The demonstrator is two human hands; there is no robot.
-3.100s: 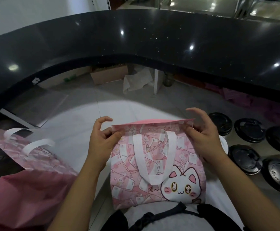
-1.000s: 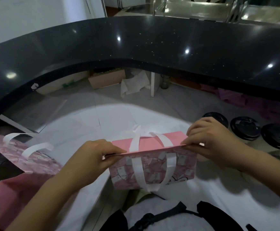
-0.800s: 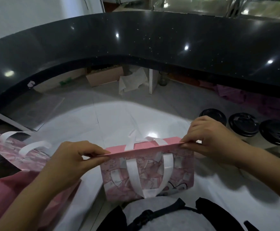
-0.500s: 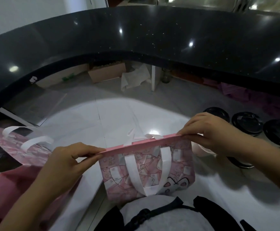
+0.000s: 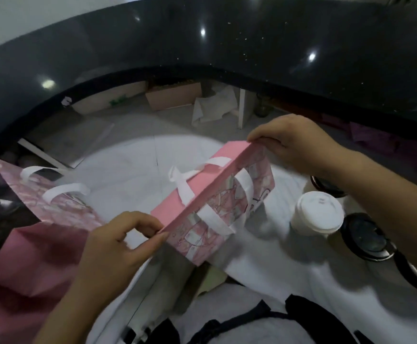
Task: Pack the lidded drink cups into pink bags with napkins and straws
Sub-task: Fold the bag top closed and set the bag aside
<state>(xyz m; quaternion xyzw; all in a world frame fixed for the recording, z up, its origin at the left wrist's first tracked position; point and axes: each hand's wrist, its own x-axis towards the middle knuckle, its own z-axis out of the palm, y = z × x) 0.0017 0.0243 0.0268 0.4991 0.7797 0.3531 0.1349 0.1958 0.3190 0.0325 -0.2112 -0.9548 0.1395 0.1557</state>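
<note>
Pink bag (image 5: 217, 212) is held above the tabletop (image 5: 133, 175), its rim pinched at both ends by fingers of the left hand (image 5: 118, 244) and the right hand (image 5: 296, 145). Packing seems not begun; a lidded cup (image 5: 317, 212) stands just beside.

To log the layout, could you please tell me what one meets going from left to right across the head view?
Spare pink bags → left hand → held pink bag → white-lidded cup → black-lidded cup. The right hand overlaps the bag and the cups, so it is left out.
</note>
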